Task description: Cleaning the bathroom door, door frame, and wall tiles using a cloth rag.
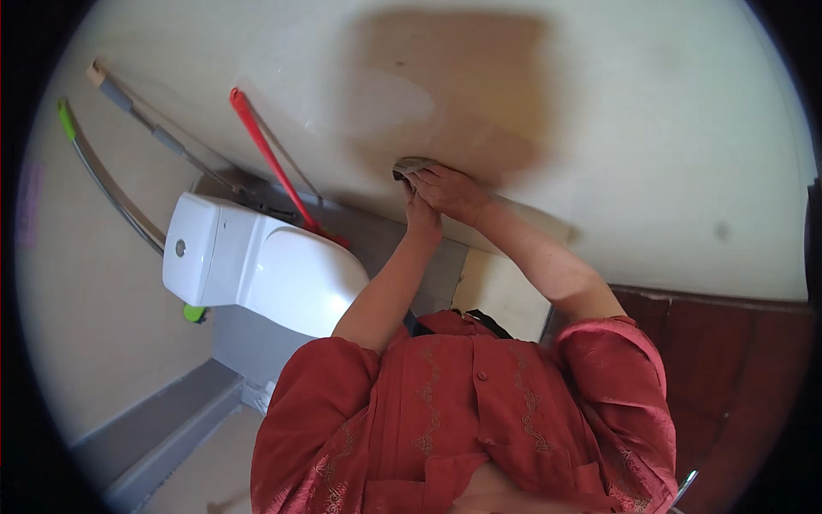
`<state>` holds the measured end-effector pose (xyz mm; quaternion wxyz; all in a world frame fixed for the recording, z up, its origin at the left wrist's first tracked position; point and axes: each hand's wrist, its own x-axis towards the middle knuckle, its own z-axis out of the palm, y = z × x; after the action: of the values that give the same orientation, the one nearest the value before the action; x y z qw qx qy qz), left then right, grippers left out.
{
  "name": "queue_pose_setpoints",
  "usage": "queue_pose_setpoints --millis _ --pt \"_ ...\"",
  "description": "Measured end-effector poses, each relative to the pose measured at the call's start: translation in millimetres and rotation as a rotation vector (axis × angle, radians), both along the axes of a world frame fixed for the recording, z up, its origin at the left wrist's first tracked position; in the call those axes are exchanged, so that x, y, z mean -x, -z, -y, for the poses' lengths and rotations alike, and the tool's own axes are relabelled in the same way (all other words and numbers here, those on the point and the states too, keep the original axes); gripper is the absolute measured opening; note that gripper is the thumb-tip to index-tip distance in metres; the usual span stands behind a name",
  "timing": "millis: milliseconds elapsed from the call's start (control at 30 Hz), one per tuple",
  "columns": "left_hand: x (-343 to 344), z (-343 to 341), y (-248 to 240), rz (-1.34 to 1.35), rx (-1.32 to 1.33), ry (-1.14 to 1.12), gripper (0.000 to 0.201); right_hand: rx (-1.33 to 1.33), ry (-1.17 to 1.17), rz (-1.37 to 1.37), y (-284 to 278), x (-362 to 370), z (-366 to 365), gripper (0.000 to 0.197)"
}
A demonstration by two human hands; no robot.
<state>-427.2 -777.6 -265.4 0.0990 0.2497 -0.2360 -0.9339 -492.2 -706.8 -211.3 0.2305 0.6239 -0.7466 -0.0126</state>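
Observation:
Both my hands are together in front of me, close to the pale wall. My right hand (452,194) is closed on a folded grey-brown cloth (416,164), its fingers bent over the edge. Just below, my left hand (423,214) meets it, with fingers pointing up to the cloth's underside. Those left fingers are partly hidden by the right hand, and how much of the cloth they grip is hard to see. A dark opening or fold shows at the cloth's left end.
A white toilet (308,270) with its lid down stands to my left. Behind it a red-handled tool (274,158), a grey pole (154,128) and a green-tipped pole (107,180) lean on the walls. Dark red panels (711,351) are at my right.

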Motion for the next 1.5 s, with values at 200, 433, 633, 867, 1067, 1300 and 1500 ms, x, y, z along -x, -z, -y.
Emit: queue_pose_setpoints --millis 200,433,633,867,1067,1300,1500 --pt "2.1 -59.6 -17.9 -0.06 -0.138 0.111 0.043 0.07 0.12 -0.003 -11.7 -15.4 -101.6 0.044" --pt "-1.1 -150.2 -81.0 -0.016 -0.115 0.341 0.03 0.207 0.421 -0.085 -37.8 -52.2 -212.3 0.047" --pt "1.3 -195.7 -99.5 -0.063 -0.051 0.637 0.034 0.443 0.828 -0.043 -35.2 -90.0 -256.4 0.046" --pt "3.5 -231.4 -123.4 -0.04 0.163 0.839 0.047 1.0 1.072 0.467 -8.6 -99.9 -268.9 0.052" --pt "9.5 -215.0 -121.2 -0.001 0.929 1.06 0.042 1.843 0.832 1.371 -20.1 -83.0 -231.4 0.037" --pt "3.9 -176.5 -216.8 -1.334 2.472 0.163 0.043 2.431 0.549 1.817 -33.7 -37.6 -255.0 0.021" --pt "64.2 -140.3 -288.4 -1.373 2.886 -0.366 0.058 2.159 1.134 0.916 -44.3 -35.1 -366.2 0.026"
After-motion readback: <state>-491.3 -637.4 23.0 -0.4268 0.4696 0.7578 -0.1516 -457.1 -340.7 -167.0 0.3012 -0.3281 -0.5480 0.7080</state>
